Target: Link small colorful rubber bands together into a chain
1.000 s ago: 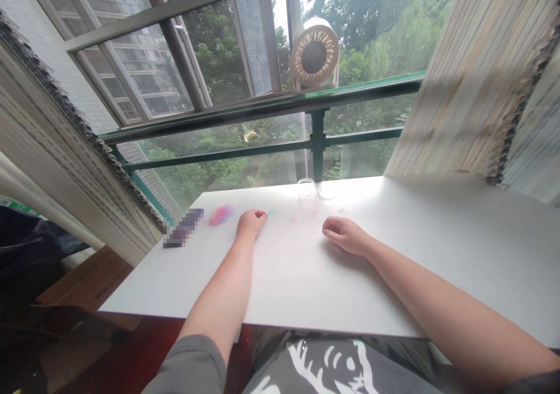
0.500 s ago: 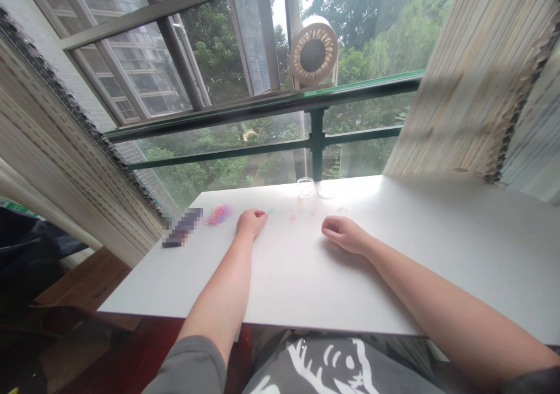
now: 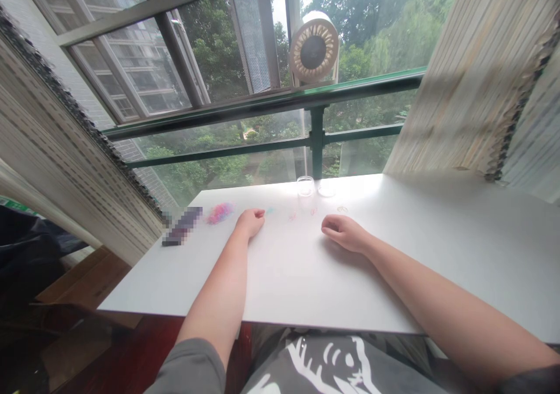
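Left hand: the left hand [image 3: 249, 224] is resting on the white table [image 3: 306, 277], fingers curled loosely under; whether its grip is grasping anything cannot be told from this view.
Right hand: the right hand [image 3: 345, 232] is lying on the table with fingers curled inward in a loose fist; nothing is showing inside the grip, and whether it is holding a small item cannot be told.
Pile of bands: a pink and purple pile of small bands [image 3: 220, 212] is lying on the table just left of the left hand, not touching it.
Loose bands: a pale blue band [image 3: 270, 211] is sitting just beside the left fingertips; two pink bands [image 3: 292, 214] [image 3: 314, 211] are lying between the two hands, towards the far edge; a pale ring-shaped band [image 3: 342, 209] is lying near the right hand, just beyond it.
Clear jar: a small clear jar [image 3: 305, 186] is standing upright at the far edge of the table, with its clear lid [image 3: 326, 189] lying flat just to its right.
Blurred object: a dark blurred object [image 3: 182, 226] is lying at the left end of the table, beside the pile.
Surroundings: a round fan [image 3: 314, 49] is sitting on the green railing [image 3: 262, 105] behind the table.
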A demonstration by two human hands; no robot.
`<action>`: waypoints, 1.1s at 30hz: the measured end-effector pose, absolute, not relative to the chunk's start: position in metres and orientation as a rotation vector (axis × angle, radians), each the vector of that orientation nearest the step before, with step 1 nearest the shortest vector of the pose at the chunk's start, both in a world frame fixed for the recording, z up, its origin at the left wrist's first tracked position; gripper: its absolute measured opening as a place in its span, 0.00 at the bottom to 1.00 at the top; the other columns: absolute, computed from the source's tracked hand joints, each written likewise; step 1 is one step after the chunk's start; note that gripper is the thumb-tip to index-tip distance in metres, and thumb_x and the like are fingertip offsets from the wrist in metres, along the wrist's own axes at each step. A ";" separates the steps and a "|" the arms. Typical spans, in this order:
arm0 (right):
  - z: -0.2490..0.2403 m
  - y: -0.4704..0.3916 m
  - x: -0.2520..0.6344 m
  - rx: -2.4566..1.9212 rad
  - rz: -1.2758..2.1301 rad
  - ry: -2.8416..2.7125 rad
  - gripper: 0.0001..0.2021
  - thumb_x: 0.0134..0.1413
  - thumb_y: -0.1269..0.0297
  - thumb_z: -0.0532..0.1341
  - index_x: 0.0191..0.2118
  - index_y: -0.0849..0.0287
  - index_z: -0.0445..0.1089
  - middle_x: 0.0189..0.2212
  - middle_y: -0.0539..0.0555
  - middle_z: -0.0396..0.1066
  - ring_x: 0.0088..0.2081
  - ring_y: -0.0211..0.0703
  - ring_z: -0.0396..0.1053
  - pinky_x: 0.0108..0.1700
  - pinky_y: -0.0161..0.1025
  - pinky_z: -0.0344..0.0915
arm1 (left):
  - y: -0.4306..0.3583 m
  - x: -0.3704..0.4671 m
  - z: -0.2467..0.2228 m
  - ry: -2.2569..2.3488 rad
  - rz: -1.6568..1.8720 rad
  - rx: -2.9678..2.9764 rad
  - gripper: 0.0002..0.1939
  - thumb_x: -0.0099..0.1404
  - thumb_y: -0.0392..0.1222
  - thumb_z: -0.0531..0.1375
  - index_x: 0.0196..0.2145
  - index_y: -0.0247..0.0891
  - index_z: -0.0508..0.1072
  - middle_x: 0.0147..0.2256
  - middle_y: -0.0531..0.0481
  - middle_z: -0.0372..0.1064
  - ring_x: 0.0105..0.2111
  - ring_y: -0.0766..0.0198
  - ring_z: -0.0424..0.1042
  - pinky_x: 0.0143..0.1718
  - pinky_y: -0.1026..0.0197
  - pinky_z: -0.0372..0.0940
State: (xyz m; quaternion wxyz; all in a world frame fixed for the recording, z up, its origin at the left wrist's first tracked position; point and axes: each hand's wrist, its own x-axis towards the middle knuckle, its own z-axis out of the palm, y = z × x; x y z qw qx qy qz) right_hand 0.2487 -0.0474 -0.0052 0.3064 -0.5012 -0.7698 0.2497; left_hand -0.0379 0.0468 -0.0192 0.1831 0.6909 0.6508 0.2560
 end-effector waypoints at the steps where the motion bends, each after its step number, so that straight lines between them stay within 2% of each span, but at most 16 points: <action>1: -0.005 -0.047 0.249 -1.327 0.663 -2.036 0.07 0.45 0.64 0.52 0.27 0.59 0.65 0.23 0.49 0.65 0.24 0.35 0.59 0.28 0.34 0.56 | 0.046 -0.038 -0.018 1.834 0.707 1.956 0.19 0.51 0.36 0.56 0.43 0.36 0.70 0.39 0.48 0.71 0.37 0.65 0.69 0.41 0.68 0.60; 6: -0.006 -0.047 0.249 -1.327 0.668 -2.031 0.07 0.45 0.64 0.52 0.27 0.59 0.65 0.23 0.49 0.66 0.24 0.35 0.59 0.28 0.34 0.56 | 0.038 -0.038 -0.013 1.889 0.577 2.014 0.24 0.51 0.39 0.56 0.48 0.35 0.65 0.45 0.45 0.67 0.42 0.63 0.67 0.44 0.67 0.58; 12: -0.007 -0.046 0.250 -1.332 0.668 -2.040 0.07 0.45 0.63 0.52 0.27 0.59 0.65 0.21 0.49 0.63 0.23 0.35 0.58 0.28 0.34 0.56 | 0.031 -0.045 -0.014 2.177 0.318 2.031 0.26 0.55 0.50 0.52 0.49 0.35 0.64 0.51 0.38 0.59 0.52 0.51 0.57 0.51 0.55 0.51; 22: -0.009 -0.045 0.250 -1.341 0.683 -2.033 0.08 0.46 0.62 0.52 0.27 0.59 0.65 0.21 0.48 0.63 0.23 0.35 0.58 0.27 0.34 0.56 | 0.026 -0.069 -0.012 2.330 0.285 1.922 0.34 0.52 0.60 0.50 0.49 0.33 0.63 0.54 0.37 0.53 0.53 0.46 0.54 0.50 0.53 0.50; 33: -0.007 -0.046 0.250 -1.339 0.673 -2.045 0.08 0.45 0.63 0.52 0.27 0.59 0.65 0.21 0.49 0.64 0.23 0.35 0.58 0.28 0.34 0.56 | 0.037 -0.085 -0.016 2.394 0.260 1.907 0.34 0.51 0.60 0.50 0.48 0.31 0.65 0.50 0.35 0.60 0.50 0.45 0.58 0.49 0.51 0.51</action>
